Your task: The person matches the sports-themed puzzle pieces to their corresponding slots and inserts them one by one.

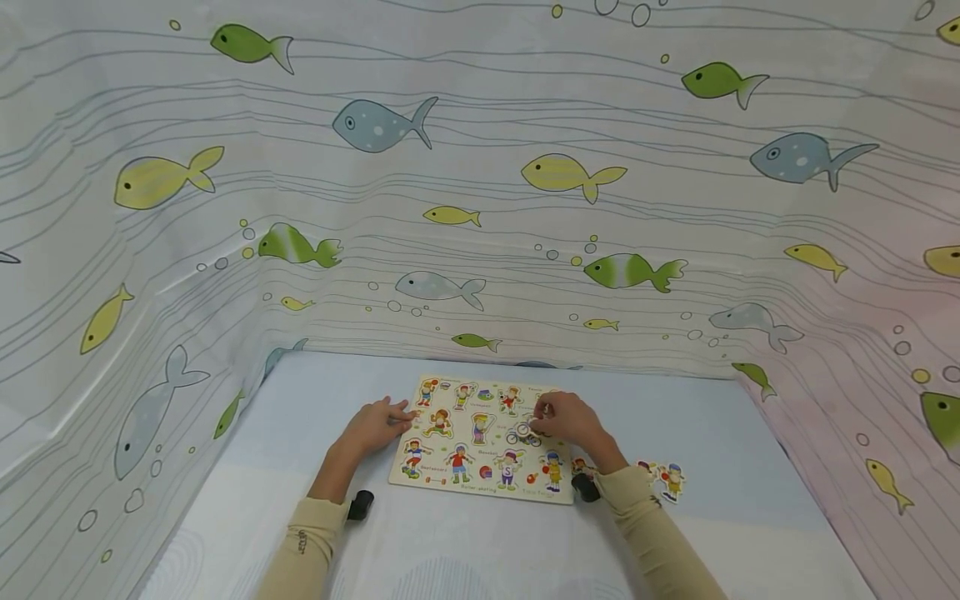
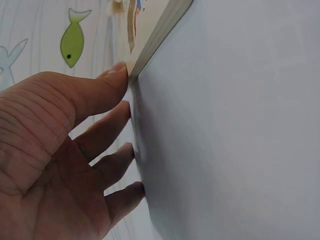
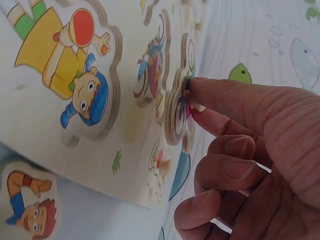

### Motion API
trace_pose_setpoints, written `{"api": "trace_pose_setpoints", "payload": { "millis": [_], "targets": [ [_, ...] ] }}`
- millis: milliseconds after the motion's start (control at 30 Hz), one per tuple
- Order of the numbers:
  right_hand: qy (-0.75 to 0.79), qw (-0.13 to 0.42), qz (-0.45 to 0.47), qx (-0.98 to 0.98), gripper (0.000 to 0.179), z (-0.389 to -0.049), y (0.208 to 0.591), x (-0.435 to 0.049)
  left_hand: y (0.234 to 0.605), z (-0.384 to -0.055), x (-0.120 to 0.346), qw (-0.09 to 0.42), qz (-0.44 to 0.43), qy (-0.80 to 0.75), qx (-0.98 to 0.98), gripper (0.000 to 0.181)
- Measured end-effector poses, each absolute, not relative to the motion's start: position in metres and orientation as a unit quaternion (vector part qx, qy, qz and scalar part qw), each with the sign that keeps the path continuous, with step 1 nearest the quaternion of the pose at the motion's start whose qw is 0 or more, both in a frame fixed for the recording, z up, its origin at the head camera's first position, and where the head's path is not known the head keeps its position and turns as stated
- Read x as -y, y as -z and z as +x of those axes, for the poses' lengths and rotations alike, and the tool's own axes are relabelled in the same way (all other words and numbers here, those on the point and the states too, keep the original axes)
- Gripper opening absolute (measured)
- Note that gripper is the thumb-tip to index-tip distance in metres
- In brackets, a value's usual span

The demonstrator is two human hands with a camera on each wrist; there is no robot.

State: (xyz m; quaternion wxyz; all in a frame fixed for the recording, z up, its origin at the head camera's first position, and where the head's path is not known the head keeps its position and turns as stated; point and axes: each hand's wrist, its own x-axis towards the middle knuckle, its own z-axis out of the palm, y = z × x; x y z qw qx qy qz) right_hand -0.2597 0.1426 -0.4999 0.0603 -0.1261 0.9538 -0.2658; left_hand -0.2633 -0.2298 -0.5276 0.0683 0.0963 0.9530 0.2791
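Picture board: one, pale, flat, lying on the table between the two hands; bears rows of cartoon sports figures with cut outlines and small printed words, most too small to read

Left hand: at the board's left edge; thumb tip touches the edge, remaining fingers are spread, slightly bent and clasp nothing

Right hand: over the board's right part; thumb and forefinger pinch the bicycle piece, other fingers curl inward beneath

Bicycle piece: one, thick-edged, with wheel outlines; at the right part of the board, between thumb and forefinger; whether it sits in a recess cannot be told

Yellow-dressed figure: on the board, lower right corner; blue hair, red round bat or ball

Red-haired piece: loose, just beside the board's right edge, one palm raised

Yellow-clad piece: loose on the table, right of the right wrist

Partly hidden piece: next to it, largely covered by the right sleeve

Left sleeve: beige, dark lettering

Black wrist units: two, one at each wrist

Backdrop: white to pinkish sheeting, wavy lines, green, yellow and blue fish
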Motion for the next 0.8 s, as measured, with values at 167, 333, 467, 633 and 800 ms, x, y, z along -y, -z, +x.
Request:
{"api": "trace_pose_setpoints", "payload": {
  "millis": [167,333,467,633,800],
  "targets": [
    [0.262,0.060,-0.141,-0.953,0.016,-0.260,0.500,-0.136,0.527,-0.263,0.231,0.066,0.101,-0.277,-0.953,0.029],
    [0.264,0.064,-0.146,-0.951,0.015,-0.259,0.500,-0.131,0.527,-0.262,0.231,0.063,0.103,-0.278,-0.953,0.029],
    [0.266,0.063,-0.150,-0.950,0.015,-0.259,0.504,-0.130,0.529,-0.263,0.231,0.063,0.103,-0.276,-0.953,0.029],
    [0.265,0.062,-0.154,-0.950,0.015,-0.260,0.508,-0.129,0.531,-0.264,0.231,0.061,0.107,-0.277,-0.953,0.029],
    [0.266,0.065,-0.154,-0.949,0.016,-0.259,0.510,-0.128,0.532,-0.264,0.232,0.062,0.106,-0.278,-0.953,0.030]
  ]
}}
